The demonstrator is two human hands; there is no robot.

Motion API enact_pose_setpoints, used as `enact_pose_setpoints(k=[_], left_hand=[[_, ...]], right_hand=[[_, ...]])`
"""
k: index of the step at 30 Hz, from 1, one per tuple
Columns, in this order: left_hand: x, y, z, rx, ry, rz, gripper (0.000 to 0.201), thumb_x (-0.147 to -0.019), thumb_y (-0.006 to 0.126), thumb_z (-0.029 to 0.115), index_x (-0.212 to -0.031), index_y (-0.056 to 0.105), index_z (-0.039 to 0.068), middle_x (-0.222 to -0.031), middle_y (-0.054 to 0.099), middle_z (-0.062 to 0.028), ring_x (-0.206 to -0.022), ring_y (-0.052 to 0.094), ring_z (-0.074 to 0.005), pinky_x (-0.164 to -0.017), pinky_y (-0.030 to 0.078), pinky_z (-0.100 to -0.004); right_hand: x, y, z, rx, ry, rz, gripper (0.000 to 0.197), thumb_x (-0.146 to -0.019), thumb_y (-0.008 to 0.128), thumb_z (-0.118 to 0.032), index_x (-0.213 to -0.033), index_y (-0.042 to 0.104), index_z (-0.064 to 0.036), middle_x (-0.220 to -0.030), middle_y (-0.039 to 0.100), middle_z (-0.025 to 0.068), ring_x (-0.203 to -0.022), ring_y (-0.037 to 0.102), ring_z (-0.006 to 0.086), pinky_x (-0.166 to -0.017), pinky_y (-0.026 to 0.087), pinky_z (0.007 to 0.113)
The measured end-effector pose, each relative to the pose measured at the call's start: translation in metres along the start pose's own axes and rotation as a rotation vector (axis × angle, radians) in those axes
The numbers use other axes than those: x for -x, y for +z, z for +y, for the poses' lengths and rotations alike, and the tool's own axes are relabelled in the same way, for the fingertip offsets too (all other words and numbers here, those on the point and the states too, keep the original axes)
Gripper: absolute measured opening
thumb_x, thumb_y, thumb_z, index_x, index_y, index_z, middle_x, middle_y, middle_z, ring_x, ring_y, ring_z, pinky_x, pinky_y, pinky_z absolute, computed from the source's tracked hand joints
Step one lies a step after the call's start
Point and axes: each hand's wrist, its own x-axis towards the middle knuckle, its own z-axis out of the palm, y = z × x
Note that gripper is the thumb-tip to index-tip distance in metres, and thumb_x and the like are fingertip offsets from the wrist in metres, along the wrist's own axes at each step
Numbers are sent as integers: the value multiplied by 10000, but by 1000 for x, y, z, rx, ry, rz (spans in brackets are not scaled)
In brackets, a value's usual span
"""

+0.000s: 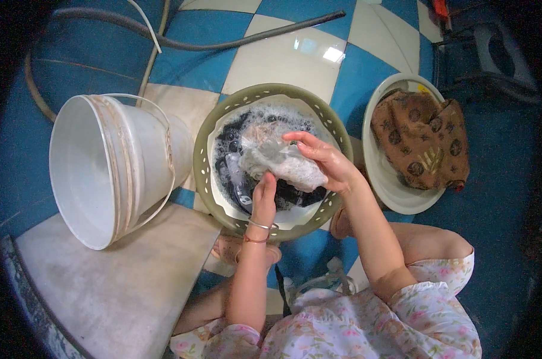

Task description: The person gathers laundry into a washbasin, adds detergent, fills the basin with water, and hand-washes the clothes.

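A wet, whitish-grey cloth [292,169], soapy and bunched up, is held between my two hands above the basin. My right hand [330,163] has its fingers curved over the cloth's right end. From below, my left hand [263,200] grips the near left side, its thumb raised and its other fingers mostly hidden. Under them is a round basin with an olive-green, hole-patterned rim [204,179] and a pale inside. Dark clothing [229,170] lies in it under foamy water [277,113].
A white bucket [139,161] lies tipped on its side at the left, beside a pale slab [115,287]. On the right, a pale oval tub [375,113] holds brown patterned fabric [423,140]. A grey hose [241,43] crosses the blue-and-white tiled floor [283,60].
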Motion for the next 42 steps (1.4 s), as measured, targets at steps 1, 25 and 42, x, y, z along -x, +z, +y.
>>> enact_pose_setpoints(k=[1,25,42], left_hand=[[4,1,5,181,30,-9,509,-922,373,414,-1109,500,-42,-1099,546,-114,-1002,494,-160,-896,358,-277],[-3,-45,112,-816,344,-423,249,-751,576,102,-986,592,21,-1063,534,-97,-912,549,-268,-817,418,-314],[10,-29,104,574,-227,-199,418,-895,446,190,-1255,363,-5,-1210,483,-107,-1112,480,-208,-940,380,-341]], right_hand=[[5,9,-3,25,-40,14,361,-861,534,-213,-1186,442,-84,-1002,562,58,-886,577,156,-764,479,280],[29,45,-75,1576,-252,22,164,-750,636,-145,-833,582,-14,-848,548,106,-775,537,245,-671,423,317],[13,21,14,408,-198,-34,305,-851,565,-309,-842,636,-13,-786,594,-15,-744,501,63,-691,402,227]])
